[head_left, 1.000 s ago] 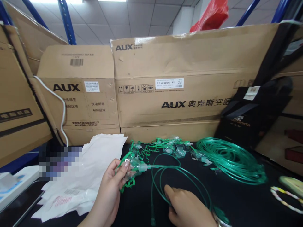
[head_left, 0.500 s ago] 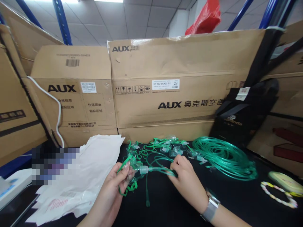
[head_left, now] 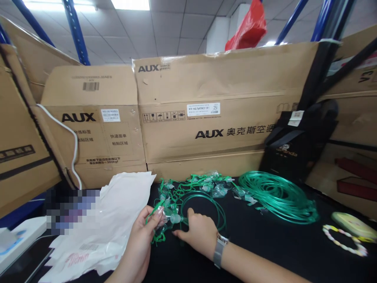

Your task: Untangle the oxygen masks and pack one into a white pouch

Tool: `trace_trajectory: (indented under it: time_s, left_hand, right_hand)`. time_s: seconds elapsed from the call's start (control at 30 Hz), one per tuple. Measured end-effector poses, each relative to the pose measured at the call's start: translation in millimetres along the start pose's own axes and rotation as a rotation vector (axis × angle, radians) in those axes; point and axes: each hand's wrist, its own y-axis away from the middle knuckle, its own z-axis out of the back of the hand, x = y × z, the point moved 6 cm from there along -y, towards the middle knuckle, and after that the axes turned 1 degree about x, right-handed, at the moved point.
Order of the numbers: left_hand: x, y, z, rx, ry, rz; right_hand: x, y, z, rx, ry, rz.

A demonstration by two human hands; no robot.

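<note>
My left hand [head_left: 147,226] is closed on a clear plastic oxygen mask [head_left: 166,214] with a green strap. A whitish connector [head_left: 175,218] on the mask points right. Beside it is my right hand [head_left: 200,230], thumb and forefinger spread apart, with nothing visibly gripped; its other fingers are hidden. Coiled green tubing [head_left: 222,210] lies in a loop behind the right hand. Further back sit several more clear masks [head_left: 219,190] with tangled green straps [head_left: 191,181].
A big coil of green tubing [head_left: 277,200] lies right of the masks. White plastic bags [head_left: 118,212] are stacked at left, near a power strip [head_left: 22,239]. A beaded bracelet [head_left: 343,245] and a yellow-green case [head_left: 352,226] lie at right. Cardboard boxes [head_left: 229,153] wall the back.
My right hand has let go of the tubing loops and moved left to the mask's connector. The tubing now rests as a rounder loop on the table. My left hand keeps the mask.
</note>
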Motion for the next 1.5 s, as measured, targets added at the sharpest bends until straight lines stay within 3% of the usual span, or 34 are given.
trace_trajectory:
  time_s: [0.23,0.37,0.47,0.6,0.9,1.1,1.27,1.5]
  left_hand:
    - [2.9,3.6,-6.8,0.028,0.038,0.036]
    - [7.2,5.3,-8.5,0.039,0.078,0.081]
    - [9.8,3.3,-5.2,0.023,0.108,0.102]
    - [12.5,-0.2,-0.3,-0.002,0.143,0.123]
    - [6.6,2.9,-4.7,-0.001,0.167,0.122]
    - [6.0,5.4,-6.8,-0.01,0.166,0.142]
    - [9.2,4.2,-7.6,0.013,0.155,0.179]
    - [11.2,5.0,-10.3,0.058,0.134,0.187]
  right_hand:
    - [-25.1,0.1,0.2,0.094,-0.205,-0.02]
    - [-38.4,-2.3,-7.5,0.271,-0.492,-0.051]
    - [-37.1,-1.8,-8.5,0.409,-0.764,-0.034]
    - [-33.4,0.7,3.5,0.493,-1.061,0.031]
    - [-24.1,12.8,15.5,0.682,-1.417,0.059]
    - [-19.1,14.5,18.1,0.615,-1.445,0.121]
    - [-17.2,22.5,21.2,0.677,-1.386,0.05]
    - [-18.3,11.8,21.5,0.402,-1.237,0.132]
